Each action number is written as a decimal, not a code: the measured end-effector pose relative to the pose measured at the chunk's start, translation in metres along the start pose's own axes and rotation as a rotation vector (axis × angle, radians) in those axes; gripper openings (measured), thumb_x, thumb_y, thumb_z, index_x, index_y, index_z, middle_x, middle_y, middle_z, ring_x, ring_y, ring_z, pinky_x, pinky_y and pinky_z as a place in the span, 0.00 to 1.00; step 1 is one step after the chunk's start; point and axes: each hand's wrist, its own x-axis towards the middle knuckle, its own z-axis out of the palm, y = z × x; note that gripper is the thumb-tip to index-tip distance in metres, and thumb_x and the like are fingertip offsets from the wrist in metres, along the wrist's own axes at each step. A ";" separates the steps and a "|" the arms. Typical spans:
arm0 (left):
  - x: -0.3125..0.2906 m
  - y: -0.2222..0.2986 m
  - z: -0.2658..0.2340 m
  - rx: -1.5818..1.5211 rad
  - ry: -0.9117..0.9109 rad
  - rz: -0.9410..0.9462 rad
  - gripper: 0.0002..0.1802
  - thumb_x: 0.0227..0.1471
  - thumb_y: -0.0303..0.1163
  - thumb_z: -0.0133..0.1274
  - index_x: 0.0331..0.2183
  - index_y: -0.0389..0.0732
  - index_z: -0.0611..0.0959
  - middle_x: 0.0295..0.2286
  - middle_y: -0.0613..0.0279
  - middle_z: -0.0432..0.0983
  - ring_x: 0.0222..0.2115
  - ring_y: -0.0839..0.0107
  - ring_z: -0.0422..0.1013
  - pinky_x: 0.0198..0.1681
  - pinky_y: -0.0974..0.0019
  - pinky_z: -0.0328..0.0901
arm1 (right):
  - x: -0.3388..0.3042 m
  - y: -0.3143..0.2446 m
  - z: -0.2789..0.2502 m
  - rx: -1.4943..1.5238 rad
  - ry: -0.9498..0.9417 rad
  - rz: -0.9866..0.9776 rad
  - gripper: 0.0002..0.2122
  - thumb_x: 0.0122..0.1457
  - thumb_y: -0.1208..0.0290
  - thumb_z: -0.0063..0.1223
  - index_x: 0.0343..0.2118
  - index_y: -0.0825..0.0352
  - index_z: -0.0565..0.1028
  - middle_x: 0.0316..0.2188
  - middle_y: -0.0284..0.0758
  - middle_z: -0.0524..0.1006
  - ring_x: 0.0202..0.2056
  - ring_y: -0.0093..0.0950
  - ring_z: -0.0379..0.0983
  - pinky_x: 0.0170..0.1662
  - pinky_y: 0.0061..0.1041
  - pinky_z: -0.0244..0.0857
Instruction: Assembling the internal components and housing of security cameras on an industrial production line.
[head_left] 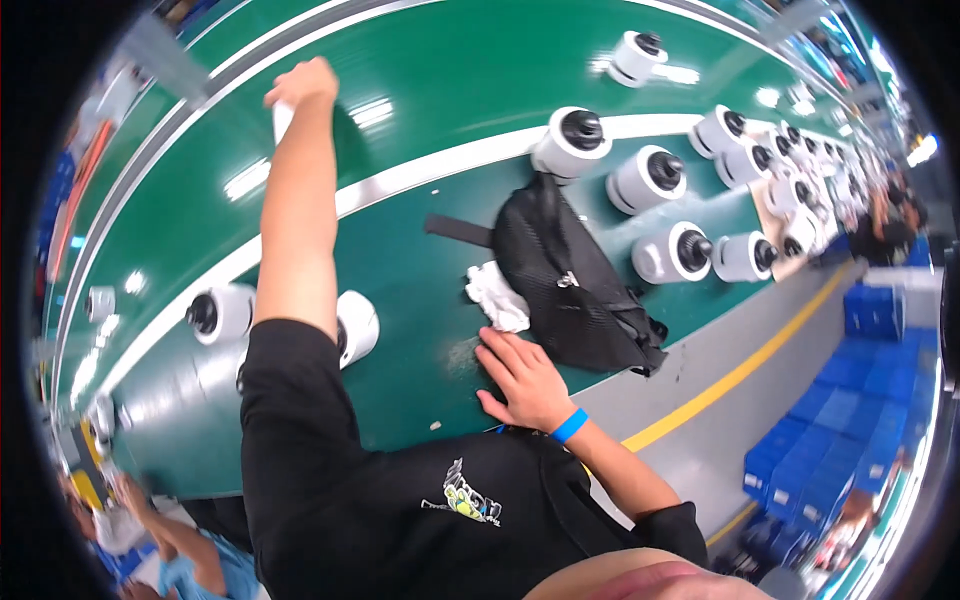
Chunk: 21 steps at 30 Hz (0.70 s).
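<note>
My left hand [305,84] is stretched far out over the green conveyor belt, fingers curled round a white object [283,119] that my hand and forearm mostly cover. Its kind cannot be made out. My right hand [527,382] lies on the dark green tabletop [420,400] with its fingers spread, holding nothing; a blue band circles that wrist. Just beyond its fingertips is a crumpled white cloth or glove [496,297], against a black bag [565,275] with a strap. A white rounded housing [358,328] is partly hidden behind my left arm, close to another with a black top [222,313].
Several white housings with ribbed black tops stand to the right, including one beside the bag [572,143] and one on the belt [636,59]. Blue bins [810,450] are stacked across the yellow-lined aisle. Another person's arm [175,535] shows at lower left.
</note>
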 end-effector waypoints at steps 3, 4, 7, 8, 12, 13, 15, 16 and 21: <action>-0.004 0.018 -0.011 0.149 -0.129 0.053 0.18 0.51 0.31 0.43 0.44 0.48 0.80 0.45 0.58 0.74 0.45 0.50 0.69 0.41 0.30 0.57 | 0.001 0.000 -0.003 0.005 0.021 -0.017 0.27 0.46 0.61 0.56 0.49 0.70 0.68 0.56 0.42 0.63 0.54 0.36 0.62 0.53 0.33 0.58; -0.003 0.023 -0.013 0.225 -0.215 0.056 0.18 0.51 0.30 0.43 0.44 0.48 0.80 0.45 0.58 0.74 0.44 0.50 0.70 0.40 0.31 0.59 | 0.000 -0.001 -0.003 0.003 0.027 -0.013 0.26 0.46 0.61 0.56 0.49 0.70 0.68 0.56 0.42 0.63 0.53 0.36 0.62 0.53 0.33 0.58; -0.010 0.037 -0.013 0.277 -0.174 0.130 0.18 0.52 0.29 0.43 0.45 0.46 0.80 0.46 0.58 0.73 0.44 0.52 0.71 0.38 0.30 0.60 | -0.007 0.003 -0.004 -0.005 0.042 0.008 0.26 0.47 0.61 0.56 0.49 0.70 0.68 0.56 0.42 0.63 0.53 0.37 0.62 0.53 0.33 0.58; -0.014 0.039 -0.013 0.254 -0.171 0.157 0.19 0.52 0.30 0.44 0.46 0.46 0.79 0.48 0.58 0.72 0.46 0.51 0.70 0.40 0.29 0.61 | -0.009 0.007 -0.004 -0.006 0.043 0.016 0.26 0.47 0.61 0.55 0.49 0.70 0.68 0.56 0.42 0.63 0.53 0.37 0.62 0.53 0.33 0.58; -0.009 0.011 -0.024 0.305 -0.293 0.146 0.23 0.50 0.39 0.49 0.49 0.47 0.76 0.51 0.59 0.69 0.51 0.53 0.66 0.45 0.34 0.61 | -0.006 0.004 -0.004 0.006 0.026 -0.002 0.26 0.47 0.61 0.55 0.48 0.70 0.68 0.56 0.42 0.63 0.53 0.37 0.63 0.52 0.33 0.58; -0.008 0.004 -0.024 0.200 -0.310 0.146 0.24 0.50 0.43 0.50 0.50 0.49 0.76 0.51 0.59 0.68 0.51 0.54 0.66 0.47 0.34 0.60 | -0.007 0.005 -0.002 0.003 0.024 -0.011 0.26 0.47 0.60 0.55 0.48 0.70 0.68 0.56 0.42 0.63 0.52 0.37 0.63 0.53 0.34 0.58; 0.006 -0.019 -0.012 0.079 -0.311 0.155 0.32 0.47 0.57 0.51 0.51 0.51 0.74 0.53 0.60 0.66 0.53 0.57 0.63 0.52 0.36 0.55 | -0.004 0.005 0.003 0.003 0.030 -0.020 0.26 0.47 0.61 0.55 0.48 0.70 0.68 0.56 0.42 0.63 0.53 0.38 0.62 0.53 0.35 0.58; 0.015 -0.034 -0.011 0.096 -0.240 0.261 0.34 0.47 0.61 0.48 0.51 0.51 0.73 0.53 0.60 0.65 0.54 0.58 0.62 0.53 0.37 0.54 | -0.003 0.004 0.008 0.016 0.036 -0.026 0.26 0.48 0.61 0.55 0.48 0.70 0.68 0.56 0.43 0.63 0.53 0.39 0.62 0.53 0.36 0.57; -0.002 -0.043 -0.048 -0.043 0.033 0.473 0.35 0.42 0.47 0.59 0.47 0.34 0.70 0.46 0.42 0.69 0.46 0.46 0.67 0.50 0.54 0.62 | -0.011 0.012 -0.005 -0.049 0.071 0.014 0.26 0.48 0.61 0.55 0.50 0.69 0.67 0.56 0.44 0.62 0.55 0.41 0.61 0.53 0.35 0.57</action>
